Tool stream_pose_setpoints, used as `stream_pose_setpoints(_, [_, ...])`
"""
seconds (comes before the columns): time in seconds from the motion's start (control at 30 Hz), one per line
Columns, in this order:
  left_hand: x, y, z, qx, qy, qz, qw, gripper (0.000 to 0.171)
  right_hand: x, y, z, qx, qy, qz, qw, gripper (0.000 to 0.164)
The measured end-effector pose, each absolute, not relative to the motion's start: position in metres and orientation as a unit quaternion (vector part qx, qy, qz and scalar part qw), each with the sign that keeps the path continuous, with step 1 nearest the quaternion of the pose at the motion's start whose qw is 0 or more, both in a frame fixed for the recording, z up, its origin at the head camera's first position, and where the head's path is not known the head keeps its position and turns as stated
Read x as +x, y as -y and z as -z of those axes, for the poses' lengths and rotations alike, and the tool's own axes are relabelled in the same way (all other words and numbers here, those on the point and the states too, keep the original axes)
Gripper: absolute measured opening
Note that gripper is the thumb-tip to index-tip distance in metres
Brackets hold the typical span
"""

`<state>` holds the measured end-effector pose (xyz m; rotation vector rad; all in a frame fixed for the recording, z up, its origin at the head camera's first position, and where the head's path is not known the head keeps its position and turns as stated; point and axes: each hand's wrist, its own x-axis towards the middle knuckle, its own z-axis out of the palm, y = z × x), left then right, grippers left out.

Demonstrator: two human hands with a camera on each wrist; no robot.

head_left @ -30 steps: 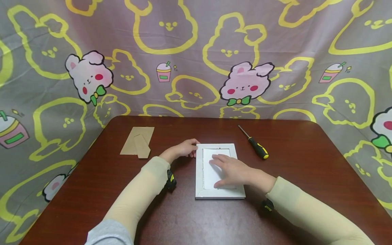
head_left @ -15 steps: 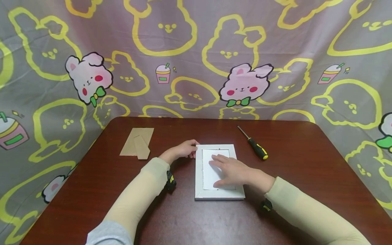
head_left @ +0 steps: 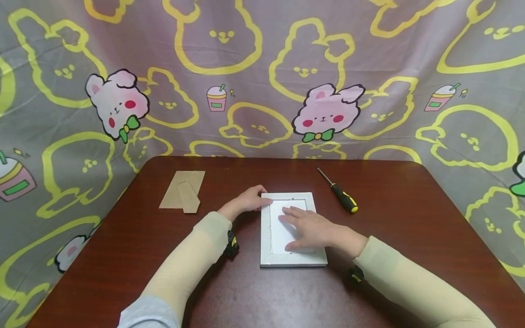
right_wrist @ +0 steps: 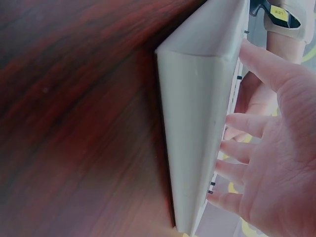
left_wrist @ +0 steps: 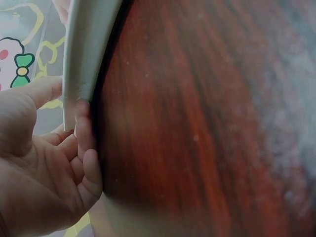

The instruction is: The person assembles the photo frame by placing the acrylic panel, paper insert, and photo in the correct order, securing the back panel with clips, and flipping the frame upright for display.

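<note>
A white picture frame [head_left: 265, 237] lies flat on the table with a white sheet [head_left: 279, 237] inside its inner opening. At its far left corner, my left hand [head_left: 249, 199] grips the frame, thumb over the top face and fingers at the outer side. The left wrist view shows those fingers [left_wrist: 85, 131] curled against the frame's edge [left_wrist: 89, 59]. My right hand [head_left: 313, 229] spreads over the white sheet, fingers extended and fingertips touching it. Small dark tabs [right_wrist: 239, 77] stick up along the opening in the right wrist view. The right palm hides part of the frame's right side.
A brown backing board [head_left: 168, 196] with a stand leg [head_left: 188, 198] lies at the far left of the dark wooden table [head_left: 229, 291]. A black and yellow screwdriver [head_left: 344, 198] lies right of the frame. A patterned curtain [head_left: 254, 82] hangs behind the table.
My left thumb has come over the frame's far left corner onto its top face, and the left wrist has shifted slightly right. The right hand stays where it was on the sheet.
</note>
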<state>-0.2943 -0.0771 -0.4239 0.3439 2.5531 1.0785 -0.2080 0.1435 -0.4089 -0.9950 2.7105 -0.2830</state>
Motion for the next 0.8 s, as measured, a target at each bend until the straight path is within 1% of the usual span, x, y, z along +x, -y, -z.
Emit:
stream_pose_setpoints(0.2, [-0.293,0.075,0.423,0.117,-0.904,-0.375,0.168,0.032,-0.216,-0.151,0.399,-0.329,-0.928,0.15,0.087,0.075])
stream_pose_setpoints(0.4, [-0.292,0.075,0.423,0.114,-0.906,-0.37,0.17,0.032,-0.232,-0.169,0.379,-0.242,-0.94,0.234,0.06,0.067])
stream_pose_setpoints(0.57, [-0.292,0.076,0.422,0.116,-0.905,-0.372,0.171,0.033,-0.246,-0.186,0.377,-0.183,-0.951,0.247,0.022,0.063])
stream_pose_setpoints(0.8, [-0.293,0.076,0.424,0.113,-0.903,-0.374,0.177,0.036,-0.257,-0.196,0.394,-0.126,-0.963,0.236,0.036,0.064])
